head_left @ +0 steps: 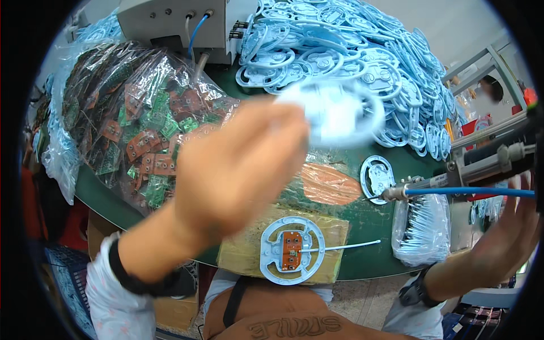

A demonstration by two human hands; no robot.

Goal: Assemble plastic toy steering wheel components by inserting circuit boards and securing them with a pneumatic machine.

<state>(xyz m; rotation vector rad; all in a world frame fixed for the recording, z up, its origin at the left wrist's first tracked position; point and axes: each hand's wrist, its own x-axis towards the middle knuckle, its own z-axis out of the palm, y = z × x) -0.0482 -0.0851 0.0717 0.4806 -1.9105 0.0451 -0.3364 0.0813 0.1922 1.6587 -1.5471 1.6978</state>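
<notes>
My left hand (243, 164), smeared by motion, grips a light blue plastic wheel-shaped part (345, 113) in front of the heap. Close to my body, a second wheel-shaped part (310, 266) lies on a tan pad (241, 249). Inside it sits a brown circuit board (292, 245), and a thin white cable (351, 245) runs out to the right. At the right edge my right hand (498, 238) has its fingers stretched upward beside a pneumatic screwdriver (481, 170); the tool partly hides the fingertips. Another blue wheel part (377, 177) lies near the screwdriver's tip.
A large heap of blue wheel parts (351, 45) fills the back of the green table (362, 263). A clear bag of red and green circuit boards (156, 130) lies left. A bundle of white cables (420, 232) stands right. A grey machine box (170, 28) sits behind.
</notes>
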